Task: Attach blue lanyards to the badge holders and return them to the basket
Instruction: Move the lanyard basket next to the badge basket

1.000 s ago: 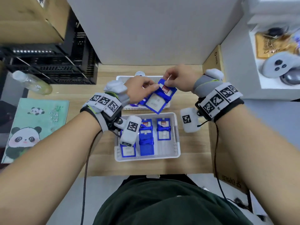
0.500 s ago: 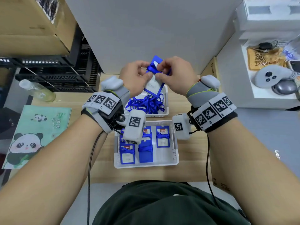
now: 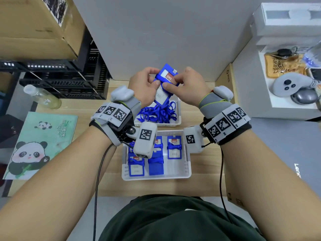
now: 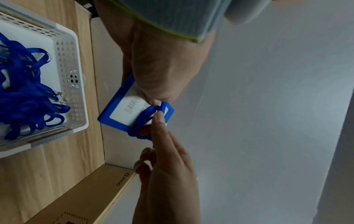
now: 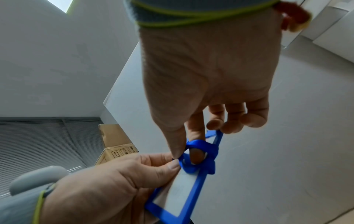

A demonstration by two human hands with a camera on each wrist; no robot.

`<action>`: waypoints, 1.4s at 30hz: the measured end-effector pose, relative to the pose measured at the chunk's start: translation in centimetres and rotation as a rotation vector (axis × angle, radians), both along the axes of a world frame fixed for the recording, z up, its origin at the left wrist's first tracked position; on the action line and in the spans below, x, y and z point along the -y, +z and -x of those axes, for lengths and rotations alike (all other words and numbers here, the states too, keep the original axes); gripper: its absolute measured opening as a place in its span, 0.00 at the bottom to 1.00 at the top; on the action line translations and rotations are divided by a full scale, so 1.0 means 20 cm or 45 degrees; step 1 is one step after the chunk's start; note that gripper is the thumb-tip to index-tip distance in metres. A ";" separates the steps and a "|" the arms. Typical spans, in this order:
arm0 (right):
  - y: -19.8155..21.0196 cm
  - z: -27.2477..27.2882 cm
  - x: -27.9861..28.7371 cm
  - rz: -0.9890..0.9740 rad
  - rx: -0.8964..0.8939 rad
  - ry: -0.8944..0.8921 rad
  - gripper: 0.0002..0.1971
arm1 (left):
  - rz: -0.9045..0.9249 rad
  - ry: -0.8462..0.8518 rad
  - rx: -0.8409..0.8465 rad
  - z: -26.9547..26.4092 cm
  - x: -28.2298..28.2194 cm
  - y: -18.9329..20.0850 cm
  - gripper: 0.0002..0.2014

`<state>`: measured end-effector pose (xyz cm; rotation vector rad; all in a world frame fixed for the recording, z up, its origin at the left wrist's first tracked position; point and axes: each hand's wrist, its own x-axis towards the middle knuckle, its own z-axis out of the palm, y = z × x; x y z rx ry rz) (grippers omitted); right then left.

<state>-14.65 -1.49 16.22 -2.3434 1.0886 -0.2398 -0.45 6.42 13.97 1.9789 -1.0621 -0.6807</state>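
On the wooden desk [image 3: 205, 173], two white perforated plastic baskets: the nearer basket [image 3: 188, 164] holds five blue badge holders, the farther [image 3: 178, 119] tangled blue lanyards [image 3: 157, 113]. Above the farther basket, left hand [image 3: 142, 87] and right hand [image 3: 192, 87] each pinch one blue-framed badge holder [image 3: 163, 91] and its blue lanyard loop [image 5: 203, 153].

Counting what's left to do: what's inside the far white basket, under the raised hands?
A tangled pile of loose blue lanyards fills the far basket. The hands and the held badge holder cover its back part, so anything there is hidden.
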 end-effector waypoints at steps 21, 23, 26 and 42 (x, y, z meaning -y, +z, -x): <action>-0.09 0.02 0.01 -0.176 0.048 -0.099 0.25 | 0.011 -0.084 -0.115 -0.02 -0.03 0.03 0.24; -0.10 0.04 0.02 -0.182 0.087 -0.126 0.26 | 0.020 -0.091 0.001 -0.04 -0.04 0.03 0.23; -0.08 0.08 0.04 -0.135 0.089 -0.219 0.32 | -0.060 -0.093 0.182 -0.06 -0.05 0.04 0.25; -0.04 0.19 0.08 -0.512 0.049 -0.156 0.20 | -0.319 -0.319 0.396 -0.05 -0.05 0.12 0.16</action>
